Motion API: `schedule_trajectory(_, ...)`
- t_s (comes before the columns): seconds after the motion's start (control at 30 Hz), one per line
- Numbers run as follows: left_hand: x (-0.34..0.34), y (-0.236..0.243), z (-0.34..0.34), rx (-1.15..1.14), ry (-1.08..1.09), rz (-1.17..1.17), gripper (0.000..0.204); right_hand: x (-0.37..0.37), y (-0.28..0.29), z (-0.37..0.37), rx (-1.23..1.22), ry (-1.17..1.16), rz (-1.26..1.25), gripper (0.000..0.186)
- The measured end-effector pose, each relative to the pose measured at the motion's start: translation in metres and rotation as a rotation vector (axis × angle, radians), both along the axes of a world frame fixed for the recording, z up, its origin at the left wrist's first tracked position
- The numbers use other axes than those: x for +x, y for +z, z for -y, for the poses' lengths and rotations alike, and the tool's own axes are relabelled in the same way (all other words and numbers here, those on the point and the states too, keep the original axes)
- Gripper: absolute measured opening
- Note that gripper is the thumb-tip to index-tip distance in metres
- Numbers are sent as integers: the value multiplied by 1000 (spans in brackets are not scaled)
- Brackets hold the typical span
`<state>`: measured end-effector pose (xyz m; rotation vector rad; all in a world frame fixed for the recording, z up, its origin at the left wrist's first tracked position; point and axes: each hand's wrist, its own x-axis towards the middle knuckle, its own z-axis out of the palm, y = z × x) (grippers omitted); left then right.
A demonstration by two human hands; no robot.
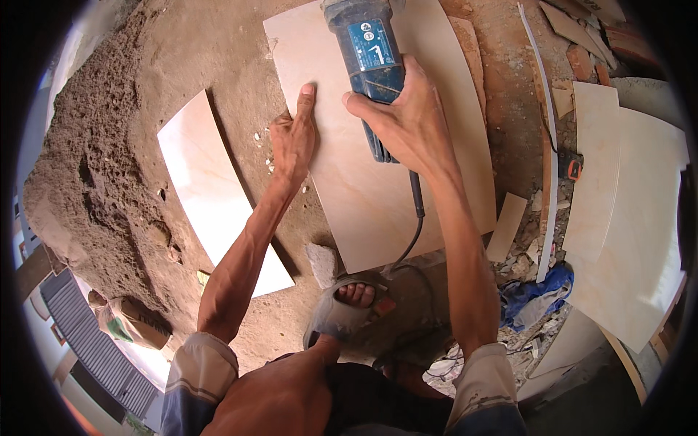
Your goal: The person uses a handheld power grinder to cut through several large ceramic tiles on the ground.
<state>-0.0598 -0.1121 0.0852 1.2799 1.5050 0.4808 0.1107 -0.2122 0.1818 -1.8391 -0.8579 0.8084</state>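
Note:
A large cream tile lies in front of me. My left hand grips its left edge, thumb stretched along the top face and the other fingers curled at the rim, partly hidden. On top of the tile, a blue angle grinder is held by my right hand, which wraps around its body with the thumb on the near side. The grinder's head is cut off by the upper edge, so its disc cannot be seen. From its rear, a black cord runs down toward my feet.
A narrow tile strip lies left, beside a sand heap. My sandaled foot is near the tile's front edge, by the cord. At right are a long white strip, a tape measure, blue cloth and more tiles.

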Motion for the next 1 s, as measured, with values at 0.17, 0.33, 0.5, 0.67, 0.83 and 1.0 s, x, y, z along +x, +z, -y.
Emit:
schedule_trajectory(0.17,6,-6,0,39,55,15,67,9,-25,-32,-4,4,57,63)
schedule_trajectory(0.33,2,-12,1,-19,16,86,61,19,-33,-48,-51,38,107,63)
schedule_trajectory(0.5,11,12,8,-64,10,280,65,24,-38,-62,-10,38,186,65)
schedule_trajectory(0.67,9,8,7,-102,28,355,57,32,-32,-73,-70,59,192,73)
schedule_trajectory(0.83,10,11,7,-127,25,324,61,34,-47,-78,-73,56,149,69)
schedule_trajectory(1.0,9,11,5,-149,34,314,54,33,-50,-77,-35,45,90,67)
